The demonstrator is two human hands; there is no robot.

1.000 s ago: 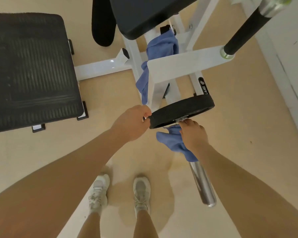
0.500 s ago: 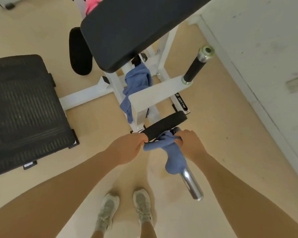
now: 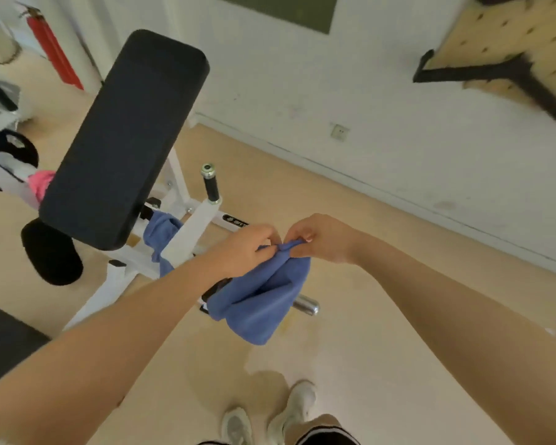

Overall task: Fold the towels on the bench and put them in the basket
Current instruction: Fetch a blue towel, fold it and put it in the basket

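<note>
The person is standing at the bench [image 3: 122,136], holding a blue towel [image 3: 260,300] up in front of them, clear of the frame and hanging free above the floor. The left hand [image 3: 244,252] is pinching its top edge, and the right hand [image 3: 321,240] is pinching the same bunched edge just beside it, fingers curled on the cloth. It looks like the fold is just starting: the cloth is hanging crumpled, so the hands probably need to slide apart along the edge to find the corners and spread it flat before doubling it over. A second blue towel [image 3: 161,229] is draped over the white frame under the pad, waiting its turn, and something pink [image 3: 40,184] is showing behind the pad. No basket is in view, so I cannot say what it is holding.
</note>
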